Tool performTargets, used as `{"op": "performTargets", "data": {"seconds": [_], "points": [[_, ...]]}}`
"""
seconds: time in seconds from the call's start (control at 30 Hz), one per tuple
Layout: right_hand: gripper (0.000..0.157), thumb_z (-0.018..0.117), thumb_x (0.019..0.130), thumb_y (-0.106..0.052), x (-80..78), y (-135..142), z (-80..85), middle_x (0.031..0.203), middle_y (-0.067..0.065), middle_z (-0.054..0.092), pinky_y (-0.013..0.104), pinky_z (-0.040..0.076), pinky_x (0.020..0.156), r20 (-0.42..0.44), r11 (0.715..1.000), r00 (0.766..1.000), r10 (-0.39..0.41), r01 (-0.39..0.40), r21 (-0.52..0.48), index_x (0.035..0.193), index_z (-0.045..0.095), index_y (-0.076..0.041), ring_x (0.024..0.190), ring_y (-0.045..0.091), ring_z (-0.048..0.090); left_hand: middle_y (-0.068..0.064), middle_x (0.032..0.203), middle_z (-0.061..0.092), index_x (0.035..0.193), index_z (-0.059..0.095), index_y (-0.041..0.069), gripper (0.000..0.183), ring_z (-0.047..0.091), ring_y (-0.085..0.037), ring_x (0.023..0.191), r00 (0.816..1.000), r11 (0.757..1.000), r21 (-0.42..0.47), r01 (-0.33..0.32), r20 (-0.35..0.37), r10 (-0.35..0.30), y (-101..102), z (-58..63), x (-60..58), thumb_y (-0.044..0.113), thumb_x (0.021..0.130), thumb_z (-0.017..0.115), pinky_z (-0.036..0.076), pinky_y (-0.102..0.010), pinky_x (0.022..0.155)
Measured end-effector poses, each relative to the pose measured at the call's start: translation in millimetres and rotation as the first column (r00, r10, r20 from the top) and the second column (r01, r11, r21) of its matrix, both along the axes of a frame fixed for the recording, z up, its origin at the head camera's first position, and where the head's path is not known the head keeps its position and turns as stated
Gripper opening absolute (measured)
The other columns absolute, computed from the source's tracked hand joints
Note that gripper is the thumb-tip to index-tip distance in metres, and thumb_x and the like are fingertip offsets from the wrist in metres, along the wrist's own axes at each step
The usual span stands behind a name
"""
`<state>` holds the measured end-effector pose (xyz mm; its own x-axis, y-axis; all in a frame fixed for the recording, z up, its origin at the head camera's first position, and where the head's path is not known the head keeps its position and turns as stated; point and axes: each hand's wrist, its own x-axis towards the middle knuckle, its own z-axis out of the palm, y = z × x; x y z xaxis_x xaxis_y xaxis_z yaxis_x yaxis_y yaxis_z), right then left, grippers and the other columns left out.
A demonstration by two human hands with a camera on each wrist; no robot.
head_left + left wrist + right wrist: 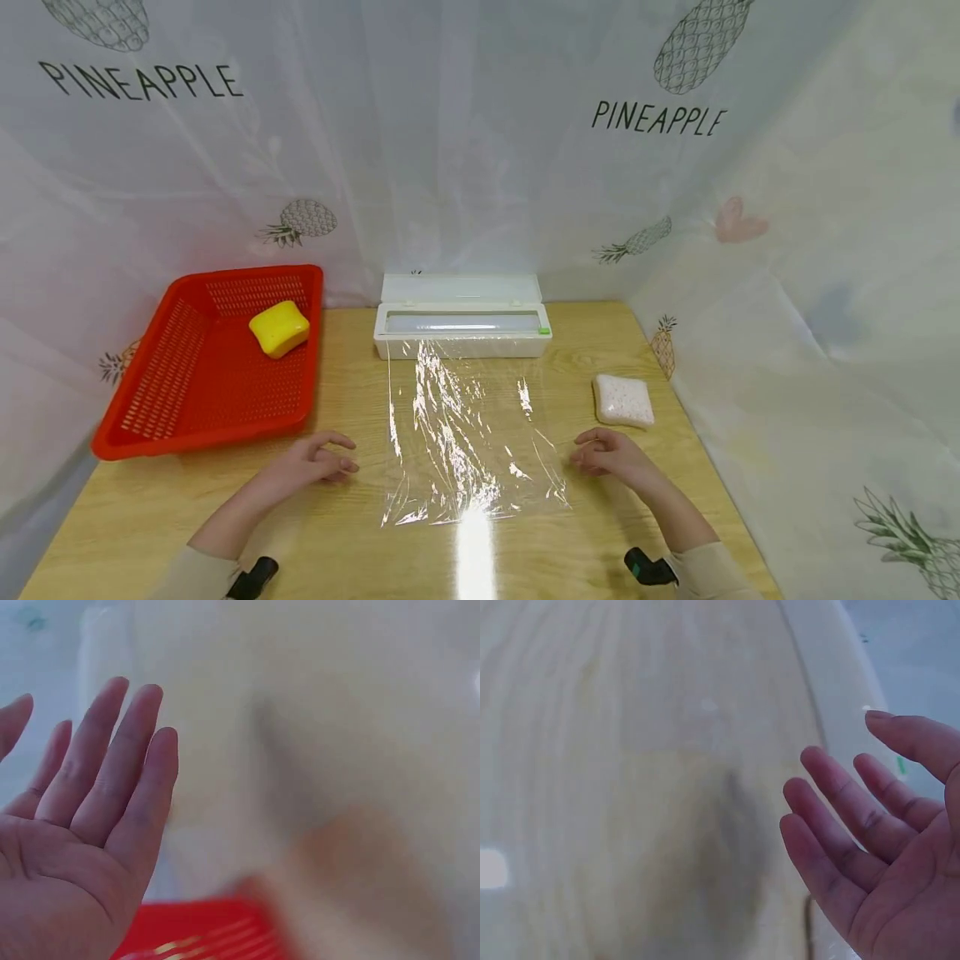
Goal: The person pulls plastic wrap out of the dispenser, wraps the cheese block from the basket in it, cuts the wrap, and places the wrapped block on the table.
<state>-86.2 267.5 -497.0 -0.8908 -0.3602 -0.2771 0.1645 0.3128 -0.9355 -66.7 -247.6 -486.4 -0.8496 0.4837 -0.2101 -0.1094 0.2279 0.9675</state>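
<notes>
My left hand (324,460) sits at nine o'clock of the clear, roughly square sheet of crinkled plastic film (465,433), my right hand (609,458) at three; both are relaxed and wide, fingers loosely extended beside it. The film runs from the white, oblong plastic dispenser (463,307) at its twelve, lid raised. A pale, speckled rectangular block (624,402) lies just past my right hand, at its twelve o'clock; a red, slatted plastic basket (232,383) with a glossy yellow block (279,330) is at my left hand's ten. Whether my fingertips touch the film's edges is hard to judge, the wrist views being blurred
</notes>
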Motion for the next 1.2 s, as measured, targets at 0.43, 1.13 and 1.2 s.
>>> {"op": "performTargets", "data": {"seconds": [0.43,1.13,1.2], "points": [[0.038,0.059,0.094,-0.002,-23.2,-59,39.8,0.107,0.026,0.065,0.036,0.054,0.083,-0.152,0.995,0.987,-0.043,0.028,-0.098,0.124,0.049,0.017,0.095,0.029,0.065,-0.01,0.11,0.069,0.134,0.044,-0.008,0.049,0.066,-0.008,0.092,0.929,0.93,-0.138,-0.342,-0.201,0.312,-42,91.4,-72.8,0.025,0.1,0.057,0.053,-0.022,0.08],[0.027,0.069,0.088,0.001,-14.3,-170,35.6,0.1,0.022,0.069,0.027,0.053,0.077,-0.248,0.972,0.966,-0.071,0.011,-0.237,0.111,0.061,0.01,0.088,0.017,0.065,-0.039,0.131,0.041,0.138,0.039,-0.01,0.064,0.045,-0.05,0.114,0.964,0.785,-0.559,-0.267,-0.155,0.218,-120,44.9,-170.8,0.026,0.093,0.066,0.042,-0.057,0.095],[0.027,0.069,0.087,0.001,-12.8,-175,30.3,0.098,0.021,0.069,0.027,0.054,0.076,-0.248,0.97,0.966,-0.072,0.01,-0.242,0.111,0.06,0.01,0.087,0.016,0.065,-0.04,0.133,0.037,0.137,0.039,-0.009,0.065,0.04,-0.052,0.115,0.974,0.769,-0.599,-0.225,-0.156,0.163,-124,38.3,-173.6,0.026,0.09,0.069,0.038,-0.061,0.096]]}}
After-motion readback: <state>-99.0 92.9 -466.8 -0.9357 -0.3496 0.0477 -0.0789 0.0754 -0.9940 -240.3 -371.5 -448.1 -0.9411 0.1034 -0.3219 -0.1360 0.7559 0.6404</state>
